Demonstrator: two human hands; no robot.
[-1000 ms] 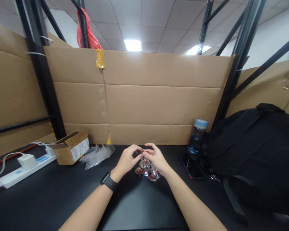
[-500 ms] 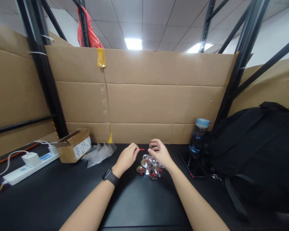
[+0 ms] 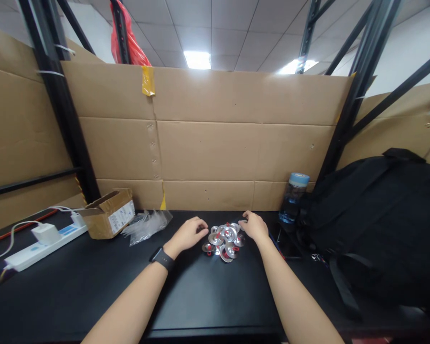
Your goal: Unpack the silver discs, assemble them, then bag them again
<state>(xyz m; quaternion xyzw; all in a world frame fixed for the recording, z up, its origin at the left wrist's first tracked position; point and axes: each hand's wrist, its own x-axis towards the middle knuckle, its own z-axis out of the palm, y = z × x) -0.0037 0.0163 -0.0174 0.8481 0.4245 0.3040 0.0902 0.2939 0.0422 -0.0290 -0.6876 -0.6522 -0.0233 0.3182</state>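
A heap of small silvery finger cymbals [image 3: 229, 234] with red loops lies on the black table. My left hand [image 3: 189, 235], a dark watch on its wrist, rests just left of the heap. Its thumb and fingers are slightly apart, with nothing visible between them. At the heap's right side is my right hand [image 3: 255, 226], fingers bent and thumb apart from the index finger. Its fingertips are close to the rightmost cymbals; whether they touch one is unclear.
On the left are clear plastic bags [image 3: 149, 226], an open cardboard box [image 3: 109, 214] and a white power strip [image 3: 46, 246]. To the right stand a water bottle [image 3: 293, 198], a dark phone [image 3: 288, 242] and a black backpack [image 3: 376, 229]. Cardboard [image 3: 208, 153] walls the back.
The red loop that my left fingers pinched is no longer in them. My right hand has shifted right, away from above the heap, and more cymbals show on top.
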